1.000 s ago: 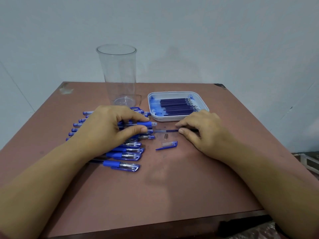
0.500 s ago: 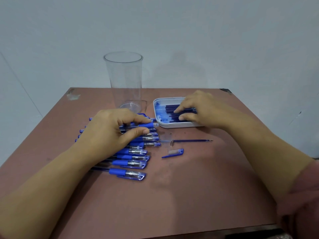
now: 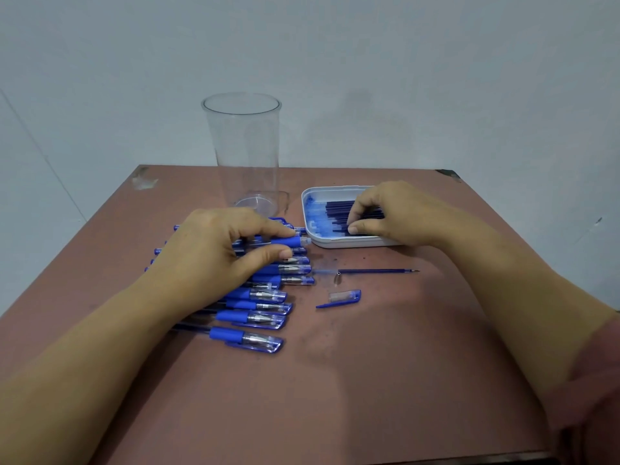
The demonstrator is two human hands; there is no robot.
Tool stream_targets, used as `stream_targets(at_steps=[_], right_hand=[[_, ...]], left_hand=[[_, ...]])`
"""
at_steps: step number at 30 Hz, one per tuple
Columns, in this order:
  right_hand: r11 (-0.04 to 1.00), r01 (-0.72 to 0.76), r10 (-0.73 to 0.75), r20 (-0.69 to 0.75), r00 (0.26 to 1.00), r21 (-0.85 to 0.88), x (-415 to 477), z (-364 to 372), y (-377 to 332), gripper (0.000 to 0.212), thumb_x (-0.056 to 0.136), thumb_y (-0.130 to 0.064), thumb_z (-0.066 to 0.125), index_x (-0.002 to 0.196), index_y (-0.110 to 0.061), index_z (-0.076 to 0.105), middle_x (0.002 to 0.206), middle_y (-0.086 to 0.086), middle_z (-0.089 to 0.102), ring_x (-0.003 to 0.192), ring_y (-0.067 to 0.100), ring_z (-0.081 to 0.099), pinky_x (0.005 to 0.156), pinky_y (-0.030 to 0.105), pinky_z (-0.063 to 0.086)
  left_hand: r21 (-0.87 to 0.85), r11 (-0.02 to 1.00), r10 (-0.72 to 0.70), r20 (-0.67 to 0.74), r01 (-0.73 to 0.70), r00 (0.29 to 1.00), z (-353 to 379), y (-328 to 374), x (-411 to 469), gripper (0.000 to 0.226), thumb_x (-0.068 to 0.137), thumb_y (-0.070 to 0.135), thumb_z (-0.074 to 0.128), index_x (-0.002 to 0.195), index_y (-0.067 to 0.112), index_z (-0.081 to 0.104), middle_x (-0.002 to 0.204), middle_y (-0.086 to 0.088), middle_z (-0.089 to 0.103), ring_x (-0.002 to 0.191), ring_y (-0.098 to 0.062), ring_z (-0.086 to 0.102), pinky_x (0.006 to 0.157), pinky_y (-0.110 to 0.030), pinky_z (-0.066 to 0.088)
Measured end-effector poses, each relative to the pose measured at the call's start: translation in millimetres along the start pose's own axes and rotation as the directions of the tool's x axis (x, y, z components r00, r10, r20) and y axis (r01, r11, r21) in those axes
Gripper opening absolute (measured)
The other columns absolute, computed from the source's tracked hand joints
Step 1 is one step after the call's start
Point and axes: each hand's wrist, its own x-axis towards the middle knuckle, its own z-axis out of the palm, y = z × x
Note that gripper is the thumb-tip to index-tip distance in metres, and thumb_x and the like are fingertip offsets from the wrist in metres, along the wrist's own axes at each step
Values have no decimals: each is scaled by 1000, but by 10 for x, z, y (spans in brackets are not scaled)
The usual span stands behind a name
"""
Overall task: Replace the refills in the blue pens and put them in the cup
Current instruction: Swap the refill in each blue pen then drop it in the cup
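Blue plastic pen barrel (image 3: pixel 289 242), likely light and slick, is pinched at its rubbery grip by the left hand (image 3: pixel 214 260); the right hand (image 3: pixel 392 213) pinches a thin, bendy dark refill (image 3: pixel 337 209) in the white tray (image 3: pixel 310 201).

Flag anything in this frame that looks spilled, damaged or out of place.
The white tray has blue staining across its left inner floor, beside the refills, which looks like leaked ink. The table is chipped pale at its far left corner. The loose refill, metal tip and cap look like ordinary disassembly.
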Motion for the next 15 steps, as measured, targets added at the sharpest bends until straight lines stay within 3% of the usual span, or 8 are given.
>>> stream_targets(at_steps=[3, 7, 9, 12, 15], right_hand=[[998, 36, -32, -104, 994, 43, -68, -42, -90, 4, 87, -29, 69, 84, -31, 67, 84, -21, 65, 85, -6, 59, 78, 20, 45], [991, 131, -130, -249, 960, -12, -325, -161, -313, 3, 89, -25, 68, 91, -25, 68, 78, -30, 49, 79, -31, 41, 70, -3, 30], [985, 173, -171, -305, 937, -20, -458, -164, -355, 4, 87, -23, 70, 91, -23, 70, 77, -30, 49, 84, -25, 44, 72, -3, 29], [975, 224, -215, -332, 919, -13, -579, -81, -344, 6, 84, -21, 74, 89, -21, 72, 79, -24, 58, 86, 2, 52, 76, 8, 37], [960, 281, -264, -357, 896, -5, -646, 7, -271, 9, 81, -28, 70, 87, -21, 71, 80, -15, 66, 82, 8, 56, 77, 11, 39]], left_hand=[[7, 1000, 3, -2, -3, 1000, 0, 0, 0, 24, 80, 42, 69, 103, 36, 73, 82, 43, 57, 76, 14, 56, 70, -1, 36], [17, 1000, 13, -12, -13, 1000, -1, -3, -4, 25, 80, 42, 69, 103, 34, 74, 83, 46, 55, 77, 16, 55, 70, 0, 35], [19, 1000, 14, -16, -14, 1000, 0, -5, -4, 24, 80, 42, 69, 103, 35, 74, 83, 45, 56, 78, 16, 55, 71, 0, 36], [14, 1000, 13, -23, -13, 1000, -3, -7, -10, 24, 81, 41, 69, 103, 35, 74, 81, 43, 57, 78, 15, 56, 71, -1, 36], [6, 1000, 18, -24, -17, 1000, -6, -5, -17, 22, 82, 39, 74, 103, 34, 74, 82, 45, 56, 80, 18, 55, 72, -1, 35]])
